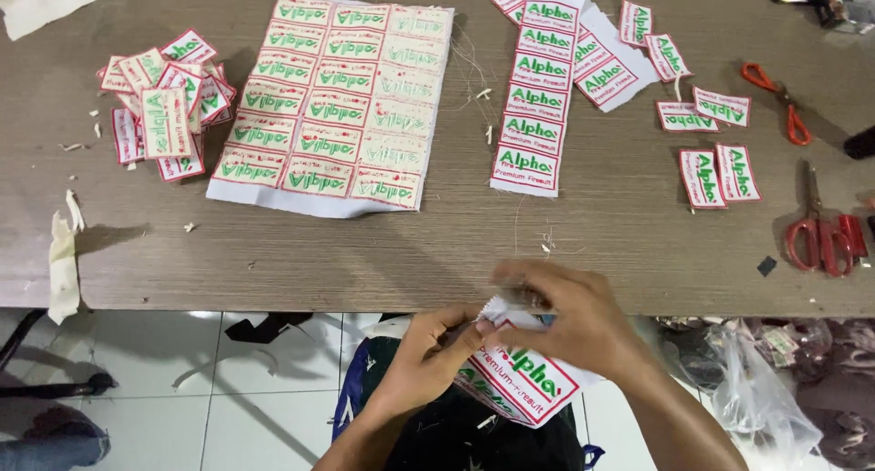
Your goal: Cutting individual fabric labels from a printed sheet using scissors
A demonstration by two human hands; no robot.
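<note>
1. White cloth with red-bordered, green-lettered patches (pixel 518 387) sits at lower centre of the frame, below the table (pixel 437 252) edge, pinched between both hands.
2. The left hand (pixel 428 357) clamps the strip's near edge; the right hand (pixel 574 320) closes over its top, what it grips there hidden.
3. Judged from this, keeping the cloth taut and working close to the red border would serve best.
4. A full sheet (pixel 333 102) lies upper centre, a loose pile (pixel 164 102) upper left, a column strip (pixel 538 102) right of centre.
5. Red scissors (pixel 820 234) rest at right edge.
</note>
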